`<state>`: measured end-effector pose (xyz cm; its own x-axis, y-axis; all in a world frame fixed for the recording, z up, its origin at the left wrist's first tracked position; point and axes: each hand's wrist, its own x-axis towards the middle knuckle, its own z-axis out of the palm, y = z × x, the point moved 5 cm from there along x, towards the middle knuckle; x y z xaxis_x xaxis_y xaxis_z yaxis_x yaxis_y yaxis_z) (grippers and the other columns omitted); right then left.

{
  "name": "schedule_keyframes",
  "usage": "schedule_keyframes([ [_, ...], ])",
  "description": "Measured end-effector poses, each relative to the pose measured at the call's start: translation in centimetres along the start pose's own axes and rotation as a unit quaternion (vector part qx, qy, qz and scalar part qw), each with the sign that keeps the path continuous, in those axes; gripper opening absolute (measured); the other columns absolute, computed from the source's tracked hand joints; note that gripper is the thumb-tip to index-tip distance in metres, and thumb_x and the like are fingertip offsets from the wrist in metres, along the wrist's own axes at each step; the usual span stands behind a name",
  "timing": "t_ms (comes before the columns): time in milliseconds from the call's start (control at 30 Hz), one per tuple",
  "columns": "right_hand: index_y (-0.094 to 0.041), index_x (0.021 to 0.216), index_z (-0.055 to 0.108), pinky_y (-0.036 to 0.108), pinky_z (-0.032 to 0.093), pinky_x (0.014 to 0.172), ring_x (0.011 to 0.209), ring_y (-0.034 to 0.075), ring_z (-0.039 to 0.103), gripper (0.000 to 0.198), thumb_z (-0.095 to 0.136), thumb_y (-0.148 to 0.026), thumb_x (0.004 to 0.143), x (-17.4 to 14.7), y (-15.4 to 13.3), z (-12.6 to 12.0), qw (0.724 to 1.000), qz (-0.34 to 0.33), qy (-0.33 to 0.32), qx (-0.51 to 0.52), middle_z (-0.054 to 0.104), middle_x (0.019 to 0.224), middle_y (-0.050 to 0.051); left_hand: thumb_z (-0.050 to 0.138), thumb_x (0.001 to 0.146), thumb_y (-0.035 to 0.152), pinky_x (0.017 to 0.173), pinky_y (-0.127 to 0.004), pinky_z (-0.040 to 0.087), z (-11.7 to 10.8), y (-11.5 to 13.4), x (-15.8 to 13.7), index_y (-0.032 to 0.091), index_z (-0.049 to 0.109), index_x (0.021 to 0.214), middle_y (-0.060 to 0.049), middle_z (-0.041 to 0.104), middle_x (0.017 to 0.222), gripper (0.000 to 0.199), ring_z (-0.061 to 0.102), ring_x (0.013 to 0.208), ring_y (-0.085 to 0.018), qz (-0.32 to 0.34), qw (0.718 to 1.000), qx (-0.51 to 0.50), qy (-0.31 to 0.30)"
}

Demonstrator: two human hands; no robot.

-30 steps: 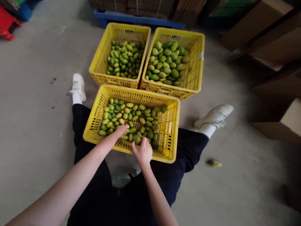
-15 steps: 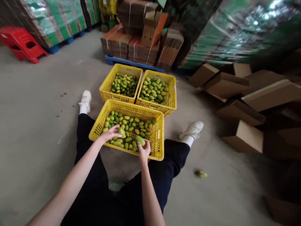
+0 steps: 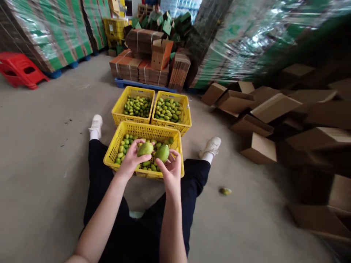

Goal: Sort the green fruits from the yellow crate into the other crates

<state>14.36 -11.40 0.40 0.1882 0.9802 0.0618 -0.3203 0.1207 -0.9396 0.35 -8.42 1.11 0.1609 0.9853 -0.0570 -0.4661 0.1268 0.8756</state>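
Note:
Held up above the near yellow crate (image 3: 109, 157) are two green mangoes, one in each hand. My left hand (image 3: 131, 160) is closed around a yellowish-green mango (image 3: 145, 149), thumb below it. Fingers of my right hand (image 3: 171, 168) grip a greener mango (image 3: 162, 153) close beside the first. Under them, several smaller mangoes (image 3: 120, 155) lie in the crate, partly hidden by my hands. Behind it stand a left yellow crate (image 3: 117, 117) and a right yellow crate (image 3: 186, 118), both holding many green mangoes.
A single mango (image 3: 225, 191) lies on the floor to the right. Open cardboard boxes (image 3: 260, 148) are heaped at the right. Bundled flat cartons (image 3: 153, 75) sit on a blue pallet (image 3: 119, 83) behind the crates. A red stool (image 3: 22, 71) is at the far left.
Both hands have risen from inside the near crate toward me, each bringing its mango. The mangoes are closer together now. The view has tilted up, showing more of the background.

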Motion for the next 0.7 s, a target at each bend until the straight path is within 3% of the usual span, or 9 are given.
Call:
schedule_keyframes([
  [167, -0.027, 0.109, 0.048, 0.033, 0.054, 0.080, 0.093, 0.019, 0.066, 0.045, 0.077, -0.029, 0.073, -1.6, -0.5, 0.6, 0.998, -0.005, -0.027, -0.062, 0.065, 0.109, 0.004, 0.080, 0.066, 0.025, 0.088, -0.031, 0.051, -1.4, -0.8, -2.3, 0.022, 0.054, 0.105, -0.004, 0.071, 0.101, 0.046, 0.067, 0.098, -0.019, -0.010, 0.997, 0.056, 0.059],
  [300, -0.027, 0.109, 0.053, 0.035, 0.052, 0.086, 0.101, 0.021, 0.063, 0.044, 0.078, -0.026, 0.072, -2.4, -1.8, 0.6, 0.990, -0.066, -0.017, -0.125, 0.062, 0.109, 0.004, 0.080, 0.063, 0.031, 0.078, -0.027, 0.051, -1.8, 1.5, -2.8, 0.018, 0.064, 0.098, -0.003, 0.069, 0.093, 0.040, 0.065, 0.087, -0.017, 0.007, 0.986, 0.156, 0.050],
  [467, -0.027, 0.107, 0.053, 0.034, 0.053, 0.080, 0.092, 0.019, 0.063, 0.045, 0.079, -0.026, 0.070, -1.9, -2.1, 0.9, 0.994, -0.064, -0.040, -0.080, 0.061, 0.105, 0.003, 0.067, 0.075, 0.053, 0.065, -0.026, 0.050, -2.5, 3.0, -2.8, 0.017, 0.063, 0.087, -0.002, 0.065, 0.080, 0.038, 0.061, 0.075, -0.018, 0.022, 0.978, 0.195, 0.068],
  [633, -0.028, 0.102, 0.051, 0.031, 0.055, 0.073, 0.081, 0.016, 0.061, 0.049, 0.083, -0.026, 0.064, -1.4, -1.0, 1.3, 0.998, -0.029, -0.032, -0.048, 0.055, 0.105, 0.001, 0.063, 0.084, 0.046, 0.091, -0.030, 0.048, -2.9, 1.2, -3.1, 0.020, 0.061, 0.098, -0.004, 0.067, 0.100, 0.030, 0.061, 0.102, -0.021, 0.003, 0.976, 0.217, 0.033],
  [700, -0.028, 0.101, 0.053, 0.032, 0.055, 0.075, 0.083, 0.017, 0.061, 0.048, 0.083, -0.026, 0.064, -1.3, -0.6, 1.6, 0.998, -0.020, -0.046, -0.049, 0.055, 0.106, 0.001, 0.068, 0.081, 0.042, 0.092, -0.031, 0.049, -3.1, 0.9, -3.2, 0.022, 0.057, 0.104, -0.003, 0.065, 0.103, 0.032, 0.061, 0.104, -0.021, 0.000, 0.976, 0.215, 0.022],
])
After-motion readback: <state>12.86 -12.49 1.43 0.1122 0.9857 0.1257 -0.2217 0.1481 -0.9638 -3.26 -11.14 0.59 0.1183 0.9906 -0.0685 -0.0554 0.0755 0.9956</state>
